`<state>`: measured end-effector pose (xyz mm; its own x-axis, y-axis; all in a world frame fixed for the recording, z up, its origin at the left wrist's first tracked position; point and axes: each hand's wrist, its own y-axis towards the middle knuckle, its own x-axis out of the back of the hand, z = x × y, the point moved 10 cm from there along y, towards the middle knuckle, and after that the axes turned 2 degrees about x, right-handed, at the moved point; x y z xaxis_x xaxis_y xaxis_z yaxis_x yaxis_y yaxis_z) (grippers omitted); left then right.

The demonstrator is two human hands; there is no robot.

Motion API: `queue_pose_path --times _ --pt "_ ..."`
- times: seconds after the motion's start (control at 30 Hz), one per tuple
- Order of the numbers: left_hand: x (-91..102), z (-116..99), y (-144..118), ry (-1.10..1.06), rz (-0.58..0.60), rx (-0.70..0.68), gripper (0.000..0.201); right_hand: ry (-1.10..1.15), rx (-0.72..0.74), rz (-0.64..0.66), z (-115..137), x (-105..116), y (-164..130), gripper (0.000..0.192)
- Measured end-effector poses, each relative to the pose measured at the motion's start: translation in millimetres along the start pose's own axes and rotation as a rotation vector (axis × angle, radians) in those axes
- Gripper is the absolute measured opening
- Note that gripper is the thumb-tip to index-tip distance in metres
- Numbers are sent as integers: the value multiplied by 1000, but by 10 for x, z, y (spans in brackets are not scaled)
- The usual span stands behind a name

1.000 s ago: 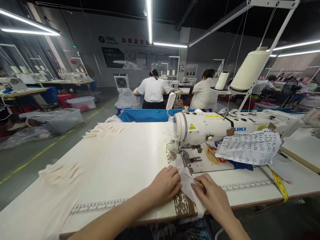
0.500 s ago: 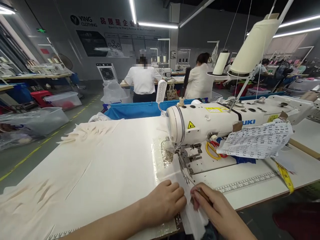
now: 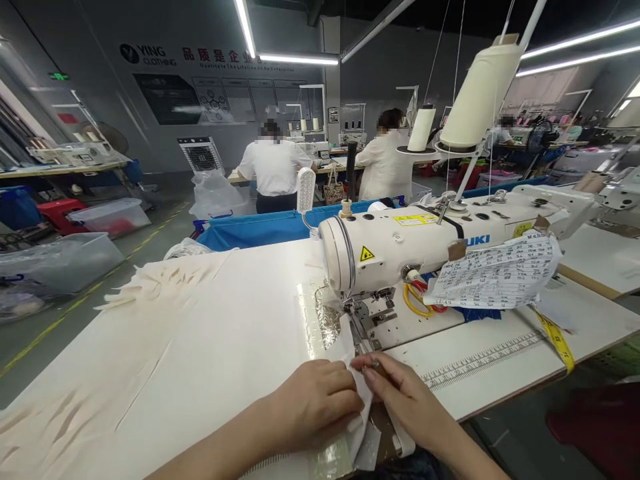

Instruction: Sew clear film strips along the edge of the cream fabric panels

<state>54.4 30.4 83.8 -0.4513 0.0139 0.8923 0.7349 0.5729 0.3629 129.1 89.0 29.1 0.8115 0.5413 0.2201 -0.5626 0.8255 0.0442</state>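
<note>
My left hand point(image 3: 320, 400) has its fingers curled on a strip of thin white fabric point(image 3: 342, 347) at the front of a white sewing machine point(image 3: 400, 243). Beside it, my right hand point(image 3: 407, 400) is closed around a slim awl-like tool point(image 3: 375, 364) with a brown handle, mostly hidden by the fingers. Its fingertips are close to the fabric edge. The fabric runs back toward the needle area and hangs past the table's front edge. A metal guide point(image 3: 361, 333) lies just behind my hands. Clear tape point(image 3: 307, 320) covers the table left of the needle.
Cream fabric pieces point(image 3: 160, 283) lie along the table's left side. A handwritten sheet point(image 3: 500, 273) and a yellow tape measure point(image 3: 557, 340) hang at the right. Thread cones point(image 3: 480, 93) stand above the machine. A blue cloth bin point(image 3: 250, 230) and two seated people point(image 3: 275, 167) are beyond.
The fabric has come away from the needle toward me, its end now loose and raised near my hands. My right hand has drawn in close to my left. The view has shifted slightly.
</note>
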Motion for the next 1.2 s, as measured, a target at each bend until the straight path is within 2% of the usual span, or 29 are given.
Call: queue_pose_path --times 0.07,0.1,0.17,0.27,0.33,0.43,0.6,0.67,0.73,0.87,0.93,1.0,1.1,1.2 --pt "-18 10 -9 -86 21 -2 9 -94 25 -6 11 -44 7 29" --pt "-15 85 -22 -147 20 41 8 -120 24 -21 6 -59 -9 30" --pt "9 385 -74 -204 -24 214 10 -166 30 -54 17 -92 -62 33" --pt "72 903 -171 -5 -145 463 17 -205 101 -73 129 -191 -139 33" --pt "47 1070 -134 141 -168 473 21 -210 165 -93 241 -256 -165 30" --pt "-75 1148 25 234 -125 417 23 -192 247 -132 393 -345 -156 27" --pt "-191 1206 223 388 -44 442 13 -51 456 -246 692 -389 -100 20" --pt "-233 1230 265 444 -24 440 18 -1 521 -281 802 -382 -81 20" --pt "-273 1260 283 470 -15 440 23 43 518 -293 847 -378 -54 20" --pt "-295 1259 269 489 -14 432 29 86 359 -253 666 -452 -13 26" --pt "-252 1246 242 463 -44 431 27 67 343 -237 533 -508 -45 30" --pt "-182 1248 206 393 -106 428 25 -24 391 -245 419 -542 -109 30" --pt "-104 1304 144 247 -200 418 23 -282 421 -246 226 -557 -197 31" --pt "-88 1368 102 139 -246 402 25 -359 350 -264 54 -382 -256 34"
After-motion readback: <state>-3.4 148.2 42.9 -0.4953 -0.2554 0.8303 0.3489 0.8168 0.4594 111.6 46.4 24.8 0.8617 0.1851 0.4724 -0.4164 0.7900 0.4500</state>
